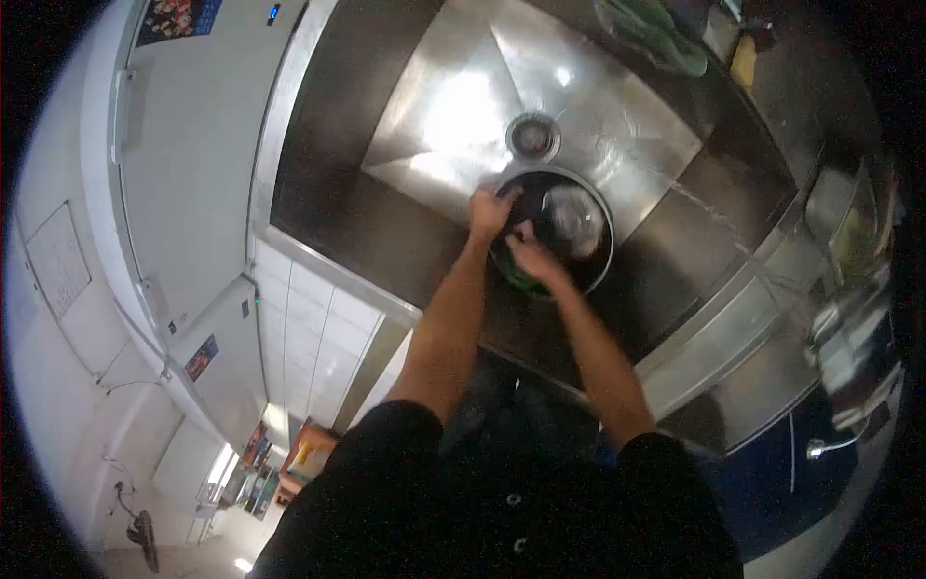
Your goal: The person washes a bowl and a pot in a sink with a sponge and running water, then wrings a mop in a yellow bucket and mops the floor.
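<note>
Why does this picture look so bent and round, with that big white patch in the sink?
Head view: a fisheye lens bends the straight sink edges and wall tiles and leaves black corners. The white patch is lamp glare on the steel sink. The left hand and right hand, at the dark round pot, are soft with blur. The right edge is smeared and dim.

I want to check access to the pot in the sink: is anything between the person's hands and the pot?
Nothing visible stands between them. The left hand is already on the rim of the pot in the sink, and the right hand is over its near side, on something green.
</note>
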